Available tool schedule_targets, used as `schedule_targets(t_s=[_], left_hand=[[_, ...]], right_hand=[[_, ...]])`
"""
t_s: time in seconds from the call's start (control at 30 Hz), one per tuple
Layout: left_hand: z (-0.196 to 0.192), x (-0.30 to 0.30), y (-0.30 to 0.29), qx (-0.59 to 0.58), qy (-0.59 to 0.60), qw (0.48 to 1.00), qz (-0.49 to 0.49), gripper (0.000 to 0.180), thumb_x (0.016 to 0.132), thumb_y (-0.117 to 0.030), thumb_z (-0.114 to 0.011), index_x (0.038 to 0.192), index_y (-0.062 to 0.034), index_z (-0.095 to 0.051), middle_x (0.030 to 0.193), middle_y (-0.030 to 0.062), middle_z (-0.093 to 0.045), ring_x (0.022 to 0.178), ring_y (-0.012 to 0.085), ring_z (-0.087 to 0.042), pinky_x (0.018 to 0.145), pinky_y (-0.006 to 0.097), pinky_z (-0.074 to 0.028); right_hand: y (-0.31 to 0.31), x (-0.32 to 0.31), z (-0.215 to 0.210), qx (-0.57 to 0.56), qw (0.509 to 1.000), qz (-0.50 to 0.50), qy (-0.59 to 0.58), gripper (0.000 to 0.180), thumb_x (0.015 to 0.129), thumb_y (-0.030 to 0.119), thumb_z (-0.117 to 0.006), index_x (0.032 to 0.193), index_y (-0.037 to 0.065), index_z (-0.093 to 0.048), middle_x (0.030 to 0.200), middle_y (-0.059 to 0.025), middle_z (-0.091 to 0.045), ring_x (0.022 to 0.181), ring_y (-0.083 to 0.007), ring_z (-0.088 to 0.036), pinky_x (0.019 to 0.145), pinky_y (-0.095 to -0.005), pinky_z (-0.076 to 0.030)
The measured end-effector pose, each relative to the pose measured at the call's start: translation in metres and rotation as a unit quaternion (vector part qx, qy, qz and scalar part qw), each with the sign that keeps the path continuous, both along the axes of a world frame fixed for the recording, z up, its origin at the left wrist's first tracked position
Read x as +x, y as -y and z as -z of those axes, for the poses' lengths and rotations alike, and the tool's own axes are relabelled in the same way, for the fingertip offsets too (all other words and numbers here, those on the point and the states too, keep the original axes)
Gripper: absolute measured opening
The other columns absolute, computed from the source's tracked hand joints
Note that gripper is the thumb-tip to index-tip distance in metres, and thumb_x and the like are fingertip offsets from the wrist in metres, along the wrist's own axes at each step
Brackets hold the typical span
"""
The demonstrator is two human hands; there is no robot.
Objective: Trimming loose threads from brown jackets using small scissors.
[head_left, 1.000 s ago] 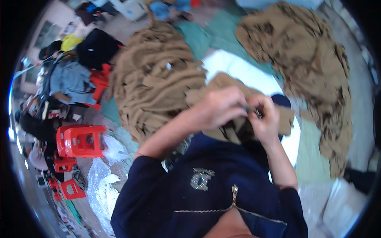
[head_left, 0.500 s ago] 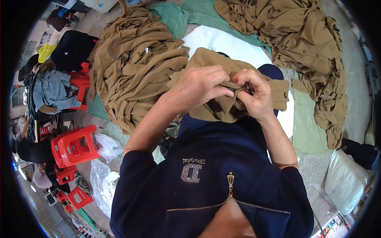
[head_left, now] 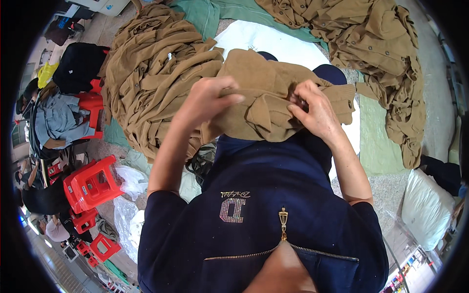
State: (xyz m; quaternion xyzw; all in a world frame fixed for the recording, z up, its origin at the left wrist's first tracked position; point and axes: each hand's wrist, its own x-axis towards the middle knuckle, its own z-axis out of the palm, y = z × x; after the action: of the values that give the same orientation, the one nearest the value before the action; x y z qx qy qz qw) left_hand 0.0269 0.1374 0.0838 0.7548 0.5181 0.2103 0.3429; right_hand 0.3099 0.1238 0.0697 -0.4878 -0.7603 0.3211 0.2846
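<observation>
A brown knit cardigan (head_left: 266, 115) is spread over my lap, its folded edge running between my two hands. My left hand (head_left: 210, 99) is closed on the cloth at the left end of that edge, thumb stretched along it. My right hand (head_left: 315, 108) pinches the edge farther right with curled fingers; what lies under the fingertips is partly hidden. A dark button (head_left: 349, 104) shows on the ribbed band just right of my right hand.
A large heap of brown garments (head_left: 156, 83) lies close on my left; another brown heap (head_left: 376, 53) is at far right. White sheeting (head_left: 264, 36) and green cloth (head_left: 195, 17) cover the floor ahead. Red plastic stools (head_left: 93, 180) and a clear bag (head_left: 131, 180) stand left.
My hands have moved apart: the left has slid left along the edge, while the right stays near its place with its fingers loosened. The cardigan's edge now lies straighter between them.
</observation>
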Motion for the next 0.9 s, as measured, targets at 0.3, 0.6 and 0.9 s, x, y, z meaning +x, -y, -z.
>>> schedule_targets(t_s=[0.3, 0.6, 0.9], left_hand=[[0.004, -0.065, 0.023, -0.282, 0.291, 0.911, -0.075, 0.008, 0.086, -0.004, -0.068, 0.086, -0.0038, -0.06, 0.078, -0.0057, -0.053, 0.072, 0.005, -0.048, 0.064, 0.021, -0.039], [-0.072, 0.024, 0.016, -0.254, 0.46, 0.85, -0.047, 0.009, 0.091, -0.011, -0.065, 0.092, -0.0023, -0.066, 0.078, -0.0009, -0.063, 0.069, 0.0042, -0.053, 0.062, 0.018, -0.04], [-0.068, 0.046, 0.021, -0.193, 0.35, 0.917, -0.012, 0.027, 0.082, -0.012, -0.075, 0.103, 0.0019, -0.065, 0.087, -0.0008, -0.064, 0.077, 0.0043, -0.055, 0.066, 0.021, -0.046]], right_hand=[[0.014, 0.012, 0.001, -0.07, 0.985, -0.047, 0.149, 0.021, 0.076, 0.002, -0.061, 0.096, 0.0, -0.058, 0.087, -0.0126, -0.058, 0.088, -0.0335, -0.06, 0.074, -0.0422, -0.048], [0.006, -0.02, -0.078, 0.466, 0.873, -0.118, -0.08, 0.035, 0.059, 0.003, -0.073, 0.093, 0.0, -0.066, 0.091, -0.0119, -0.066, 0.08, -0.0264, -0.064, 0.066, -0.0324, -0.054], [0.003, -0.04, -0.048, 0.38, 0.91, -0.078, -0.148, 0.032, 0.056, -0.007, -0.071, 0.085, 0.002, -0.065, 0.085, -0.007, -0.059, 0.072, -0.0235, -0.061, 0.058, -0.032, -0.05]])
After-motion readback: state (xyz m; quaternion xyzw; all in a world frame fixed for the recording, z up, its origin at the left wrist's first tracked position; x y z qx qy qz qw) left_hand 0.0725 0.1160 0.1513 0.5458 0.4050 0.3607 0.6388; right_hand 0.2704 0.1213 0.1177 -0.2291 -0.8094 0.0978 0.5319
